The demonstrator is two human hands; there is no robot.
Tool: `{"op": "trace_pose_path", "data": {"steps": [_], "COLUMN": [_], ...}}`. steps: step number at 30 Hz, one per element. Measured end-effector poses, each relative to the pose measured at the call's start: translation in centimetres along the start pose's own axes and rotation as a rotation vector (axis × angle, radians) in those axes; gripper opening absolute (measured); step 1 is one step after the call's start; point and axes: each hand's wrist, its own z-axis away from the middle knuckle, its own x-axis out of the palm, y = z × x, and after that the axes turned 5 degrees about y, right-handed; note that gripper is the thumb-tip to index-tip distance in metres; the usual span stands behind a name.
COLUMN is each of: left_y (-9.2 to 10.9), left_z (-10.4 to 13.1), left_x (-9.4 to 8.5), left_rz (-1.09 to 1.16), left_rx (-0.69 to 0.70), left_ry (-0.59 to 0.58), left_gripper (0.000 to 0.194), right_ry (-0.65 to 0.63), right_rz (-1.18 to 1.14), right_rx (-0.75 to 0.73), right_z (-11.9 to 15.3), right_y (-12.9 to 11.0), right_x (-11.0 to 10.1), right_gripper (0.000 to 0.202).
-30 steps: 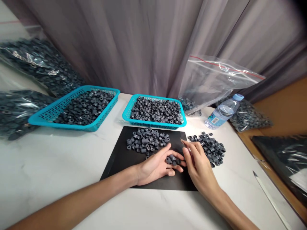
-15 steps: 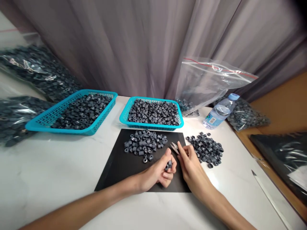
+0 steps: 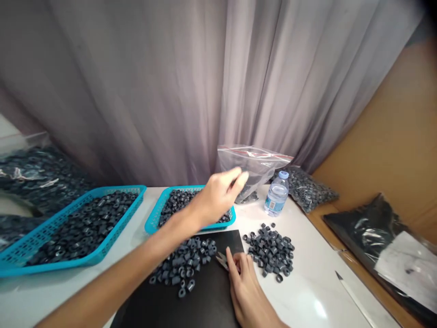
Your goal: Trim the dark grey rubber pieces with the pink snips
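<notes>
My left hand (image 3: 220,196) is raised over the middle blue basket, beside the clear zip bag (image 3: 252,166). Its fingers are curled, with a dark bit showing between them; most of what they hold is hidden. My right hand (image 3: 241,278) rests at the right edge of a black mat (image 3: 211,296), closed around small pointed scissors (image 3: 222,261), whose blades point up and left. Left of the blades, a heap of small grey plastic rings (image 3: 186,262) lies on the mat. Another heap of grey rings (image 3: 271,250) sits on the white table, right of my right hand.
Two blue baskets, one in the middle (image 3: 152,218) and one at left (image 3: 102,248), hold many grey rings. A water bottle (image 3: 277,193) stands behind the right heap. Filled bags (image 3: 44,175) lie at far left; a pencil-like white stick (image 3: 353,296) lies at right.
My left hand has risen from the mat, away from the scissors, to above the middle basket. My right hand still holds the scissors. The view has tilted up and turned right.
</notes>
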Motion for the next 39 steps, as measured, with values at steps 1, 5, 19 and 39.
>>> {"op": "trace_pose_path", "data": {"steps": [1, 5, 19, 39], "left_y": [0.5, 1.1, -0.6, -2.6], "left_z": [-2.8, -11.7, -16.1, -14.4], "left_x": [-0.4, -0.4, 3.0, 0.6], "left_rz": [-0.099, -0.472, -0.641, -0.772], "left_rx": [0.112, 0.047, -0.113, -0.095], "left_ry": [0.021, -0.252, -0.53, -0.441], "left_gripper": [0.034, 0.033, 0.035, 0.036], "right_ry": [-0.005, 0.014, 0.004, -0.158], "right_rz": [0.015, 0.053, 0.101, 0.261], "right_rx": [0.002, 0.025, -0.018, -0.057], "right_z": [0.1, 0.1, 0.0, -0.8], "right_y": [0.2, 0.5, 0.2, -0.8], "right_x": [0.3, 1.4, 1.2, -1.8], "right_gripper": [0.098, 0.1, 0.101, 0.084]}}
